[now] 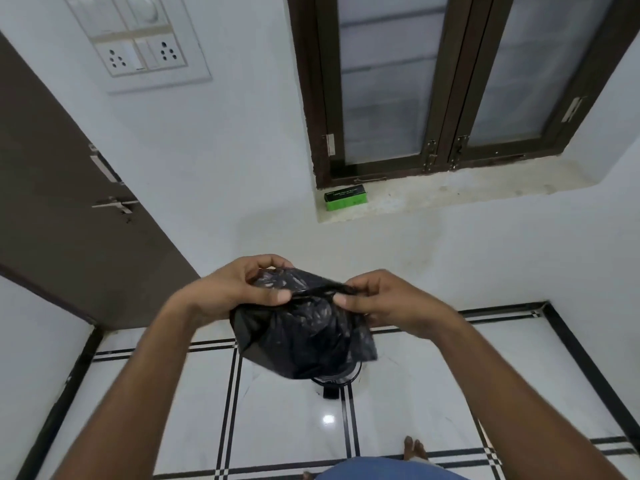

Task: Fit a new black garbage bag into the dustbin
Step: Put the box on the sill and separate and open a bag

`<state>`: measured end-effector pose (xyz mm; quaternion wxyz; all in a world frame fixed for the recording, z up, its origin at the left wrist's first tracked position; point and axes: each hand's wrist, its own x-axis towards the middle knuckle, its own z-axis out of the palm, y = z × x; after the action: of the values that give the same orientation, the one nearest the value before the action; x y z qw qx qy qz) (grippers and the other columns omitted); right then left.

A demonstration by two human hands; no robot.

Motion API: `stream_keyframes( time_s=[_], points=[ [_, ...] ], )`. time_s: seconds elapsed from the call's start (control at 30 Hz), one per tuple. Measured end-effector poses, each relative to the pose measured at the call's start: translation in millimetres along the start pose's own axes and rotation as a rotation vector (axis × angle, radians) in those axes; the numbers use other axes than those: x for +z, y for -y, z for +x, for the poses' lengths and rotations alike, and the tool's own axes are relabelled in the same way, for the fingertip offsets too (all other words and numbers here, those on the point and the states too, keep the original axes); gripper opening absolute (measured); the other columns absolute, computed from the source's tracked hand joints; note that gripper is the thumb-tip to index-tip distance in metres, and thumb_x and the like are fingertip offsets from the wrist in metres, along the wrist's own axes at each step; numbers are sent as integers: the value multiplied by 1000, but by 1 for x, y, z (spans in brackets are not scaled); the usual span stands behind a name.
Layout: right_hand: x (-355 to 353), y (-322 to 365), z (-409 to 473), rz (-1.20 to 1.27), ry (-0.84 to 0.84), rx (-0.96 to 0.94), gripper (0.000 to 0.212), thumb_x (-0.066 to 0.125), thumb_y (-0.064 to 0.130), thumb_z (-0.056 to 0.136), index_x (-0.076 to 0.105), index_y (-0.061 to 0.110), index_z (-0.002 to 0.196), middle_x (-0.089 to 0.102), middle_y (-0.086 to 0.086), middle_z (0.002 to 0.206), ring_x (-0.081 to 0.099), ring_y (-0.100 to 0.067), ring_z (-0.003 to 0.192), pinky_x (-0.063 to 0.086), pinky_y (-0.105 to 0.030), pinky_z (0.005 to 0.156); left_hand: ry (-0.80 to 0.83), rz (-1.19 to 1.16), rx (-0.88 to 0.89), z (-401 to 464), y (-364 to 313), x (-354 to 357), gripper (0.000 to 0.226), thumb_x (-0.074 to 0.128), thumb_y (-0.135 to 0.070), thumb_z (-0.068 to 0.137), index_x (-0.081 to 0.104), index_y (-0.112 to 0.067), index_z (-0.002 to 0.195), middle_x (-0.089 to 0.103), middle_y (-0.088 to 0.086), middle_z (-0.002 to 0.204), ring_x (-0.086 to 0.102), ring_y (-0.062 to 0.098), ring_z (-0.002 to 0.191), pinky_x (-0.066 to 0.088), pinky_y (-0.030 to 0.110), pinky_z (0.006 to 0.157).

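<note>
A crumpled black garbage bag [304, 334] hangs in the air in front of me, still partly folded. My left hand [239, 289] pinches its top edge on the left side. My right hand [384, 303] pinches the same edge on the right. Both hands hold it at about chest height. Below the bag, on the floor, only a thin dark rim and foot pedal of the dustbin [332, 384] show; the bag hides the remainder of it.
White tiled floor [194, 403] with black border lines lies below. A brown door [69, 209] stands at the left. A dark-framed window [446, 84] sits ahead, with a green box [345, 198] on its sill. My bare feet [414, 448] are at the bottom.
</note>
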<state>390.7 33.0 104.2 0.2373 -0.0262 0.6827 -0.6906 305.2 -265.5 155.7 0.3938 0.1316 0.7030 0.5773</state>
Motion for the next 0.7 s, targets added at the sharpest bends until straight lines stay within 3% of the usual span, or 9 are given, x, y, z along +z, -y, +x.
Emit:
stream_keyframes(
  time_s=[0.1, 0.2, 0.23, 0.27, 0.37, 0.43, 0.5, 0.57, 0.7],
  points=[
    [-10, 8, -2, 170, 8, -16, 30, 72, 35, 101, 85, 8, 108, 81, -17, 104, 77, -30, 93, 65, -38, 85, -59, 376, -60, -6, 0, -44, 30, 90, -18, 89, 78, -13, 116, 67, 11, 90, 69, 23, 82, 54, 35, 74],
    [-5, 14, 4, 248, -107, -43, 28, 67, 29, 107, 82, 6, 113, 81, -18, 104, 79, -28, 90, 68, -41, 82, -721, 716, 114, 2, 4, -49, 21, 76, -9, 92, 71, -30, 95, 63, -3, 89, 69, 20, 78, 50, 32, 71],
    [-1, 15, 7, 210, -185, -64, 25, 70, 24, 107, 81, 5, 116, 83, -18, 106, 80, -28, 91, 69, -42, 83, -914, 727, 249, 1, -1, -31, 22, 73, -8, 92, 64, -28, 96, 64, -2, 92, 69, 18, 79, 51, 29, 67],
    [7, 17, 11, 168, -271, -89, 22, 75, 21, 105, 79, 3, 116, 84, -18, 104, 81, -28, 88, 70, -42, 82, -967, 609, 382, 0, -6, -11, 17, 74, -12, 94, 62, -23, 96, 67, 0, 91, 69, 14, 74, 52, 26, 63],
    [28, 22, 24, 120, -464, -163, 23, 85, 22, 97, 74, 1, 95, 81, -8, 78, 74, -18, 64, 63, -28, 63, -586, 302, 309, 7, -17, 48, 32, 86, -43, 92, 71, -14, 96, 79, 6, 86, 78, 17, 71, 65, 31, 66],
    [37, 21, 31, 128, -476, -190, 36, 80, 28, 101, 75, -6, 92, 75, -5, 71, 69, -12, 57, 64, -31, 67, -459, 268, 208, 20, -7, 65, 39, 92, -50, 83, 78, -17, 99, 83, 0, 90, 82, 19, 77, 67, 33, 72],
    [40, 19, 35, 185, -451, -164, 40, 73, 34, 105, 80, -5, 102, 77, -7, 78, 73, -13, 64, 69, -38, 78, -463, 141, 182, 29, 2, 65, 36, 97, -37, 81, 81, -13, 103, 83, -1, 88, 80, 17, 77, 62, 29, 72],
    [38, 14, 37, 263, -435, -133, 42, 73, 38, 103, 82, -2, 109, 79, -8, 85, 74, -14, 70, 67, -33, 79, -460, -24, 167, 31, 13, 58, 24, 92, -23, 87, 85, -8, 105, 85, 9, 93, 80, 22, 84, 61, 28, 75],
    [29, 2, 39, 345, -509, -86, 41, 89, 38, 80, 81, 1, 97, 71, -5, 84, 64, -12, 67, 64, -25, 74, -550, -211, 155, 36, 27, 47, 15, 84, -12, 94, 86, -4, 106, 86, 16, 97, 81, 29, 91, 63, 26, 76]
  ],
)
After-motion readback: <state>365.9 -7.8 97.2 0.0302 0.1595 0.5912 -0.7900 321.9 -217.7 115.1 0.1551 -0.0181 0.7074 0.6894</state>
